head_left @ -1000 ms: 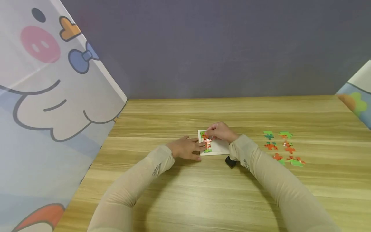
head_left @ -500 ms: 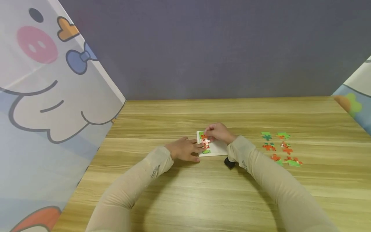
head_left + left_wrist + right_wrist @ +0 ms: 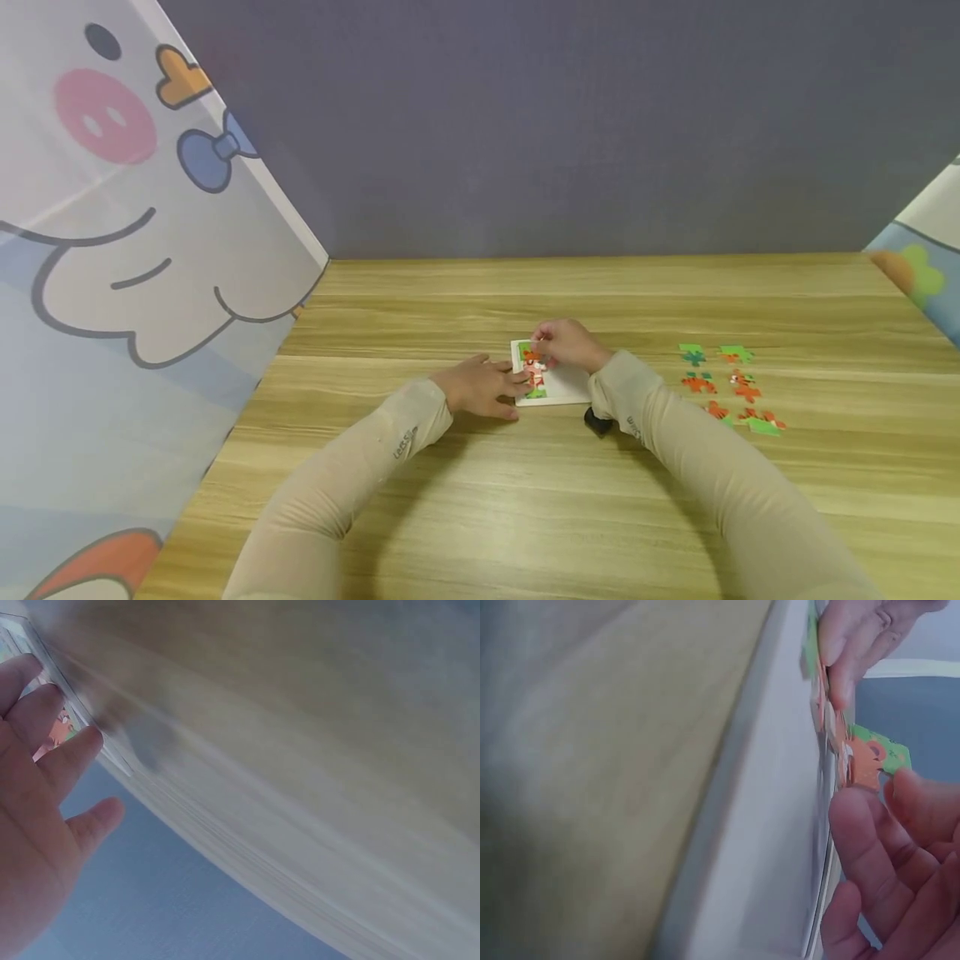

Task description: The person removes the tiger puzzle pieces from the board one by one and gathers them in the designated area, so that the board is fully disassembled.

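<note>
A white puzzle tray [image 3: 566,388] lies on the table, with joined jigsaw pieces [image 3: 534,379] in orange, white and green along its left side. My left hand [image 3: 482,387] rests at the tray's left edge, its fingers spread and fairly straight over these pieces. At the tray's upper left, my right hand [image 3: 572,344] pinches an orange and green puzzle piece [image 3: 870,761] between thumb and fingertips. In the right wrist view that piece is tilted up against the laid pieces; whether it is seated is hidden. The left wrist view shows the left fingers [image 3: 71,761] over the tray's edge.
Several loose puzzle pieces [image 3: 742,387] lie in two columns on the wooden table [image 3: 480,508] to the right. A small black object [image 3: 597,422] sits below the tray, by the right wrist. A grey wall [image 3: 585,125] stands at the back, a printed cartoon panel [image 3: 172,250] at left.
The view shifts slightly. Both hands stay at the same places on the tray; the right fingers move only a little at the piece.
</note>
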`<state>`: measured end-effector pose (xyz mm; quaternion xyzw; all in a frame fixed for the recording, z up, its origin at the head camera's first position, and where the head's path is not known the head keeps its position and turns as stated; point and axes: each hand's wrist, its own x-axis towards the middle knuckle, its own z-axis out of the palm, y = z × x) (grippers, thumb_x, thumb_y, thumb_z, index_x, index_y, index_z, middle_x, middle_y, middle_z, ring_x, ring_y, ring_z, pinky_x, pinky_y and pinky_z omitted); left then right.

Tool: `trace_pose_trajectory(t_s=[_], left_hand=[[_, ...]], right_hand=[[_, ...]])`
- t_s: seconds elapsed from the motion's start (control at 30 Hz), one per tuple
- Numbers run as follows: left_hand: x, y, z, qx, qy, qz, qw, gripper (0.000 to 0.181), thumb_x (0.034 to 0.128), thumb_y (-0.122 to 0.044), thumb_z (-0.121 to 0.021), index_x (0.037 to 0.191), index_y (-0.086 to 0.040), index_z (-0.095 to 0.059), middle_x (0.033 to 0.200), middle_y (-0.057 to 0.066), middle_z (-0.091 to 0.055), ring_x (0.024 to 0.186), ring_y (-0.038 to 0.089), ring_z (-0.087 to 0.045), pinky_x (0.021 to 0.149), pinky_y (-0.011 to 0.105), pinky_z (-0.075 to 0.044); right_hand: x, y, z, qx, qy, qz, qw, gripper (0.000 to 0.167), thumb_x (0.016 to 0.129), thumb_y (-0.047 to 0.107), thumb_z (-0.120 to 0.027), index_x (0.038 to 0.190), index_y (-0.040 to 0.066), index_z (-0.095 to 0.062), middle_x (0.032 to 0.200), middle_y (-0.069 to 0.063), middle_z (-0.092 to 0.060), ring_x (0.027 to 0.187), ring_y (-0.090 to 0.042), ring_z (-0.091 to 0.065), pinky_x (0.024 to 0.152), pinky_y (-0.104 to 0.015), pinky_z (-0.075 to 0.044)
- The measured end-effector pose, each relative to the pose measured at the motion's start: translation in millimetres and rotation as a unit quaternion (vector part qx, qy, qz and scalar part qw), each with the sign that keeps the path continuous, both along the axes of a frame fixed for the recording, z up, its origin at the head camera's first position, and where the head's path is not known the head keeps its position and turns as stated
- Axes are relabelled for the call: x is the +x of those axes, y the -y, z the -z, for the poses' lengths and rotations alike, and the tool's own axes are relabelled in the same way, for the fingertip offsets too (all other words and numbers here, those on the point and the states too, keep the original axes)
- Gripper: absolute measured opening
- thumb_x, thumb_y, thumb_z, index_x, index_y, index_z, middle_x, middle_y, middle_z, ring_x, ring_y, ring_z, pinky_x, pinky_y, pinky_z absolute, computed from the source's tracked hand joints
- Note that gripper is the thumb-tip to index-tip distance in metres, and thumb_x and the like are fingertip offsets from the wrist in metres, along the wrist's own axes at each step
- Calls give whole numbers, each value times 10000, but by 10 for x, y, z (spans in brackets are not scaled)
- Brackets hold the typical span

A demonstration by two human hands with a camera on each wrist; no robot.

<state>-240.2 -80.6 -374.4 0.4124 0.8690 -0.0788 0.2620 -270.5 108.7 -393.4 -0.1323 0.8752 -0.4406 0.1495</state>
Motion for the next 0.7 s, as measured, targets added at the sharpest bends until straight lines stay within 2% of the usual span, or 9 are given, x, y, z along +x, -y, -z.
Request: trace_pose_trajectory(t_s=[0.1,0.23,0.7], left_hand=[[1,-3,3,-39,-56,-13,10000,599,974,-492,-465,1507,-282,-290,1558,-73,-197,1444,239,-167,1140,532,-146],[12,-15,-6,-41,-78,-7,10000,601,969,-481,-488,1504,-285,-295,1555,-82,-194,1442,230,-174,1141,526,-151],[22,-35,-49,-112,0,-107,9999,586,972,-463,-497,1498,-280,-314,1551,-82,-202,1439,235,-186,1146,516,-138]], right_hand=[[3,22,-19,201,-202,-90,9996,111,944,64,-580,930,-21,-650,787,-86,-659,528,-122,-569,578,-256,-493],[11,54,-38,375,-263,-65,9989,113,947,74,-575,905,-1,-648,754,-71,-646,526,-129,-556,567,-253,-458],[-9,43,-19,455,-87,-1,9989,127,950,35,-539,850,17,-614,609,-28,-568,486,-102,-521,548,-237,-438]])
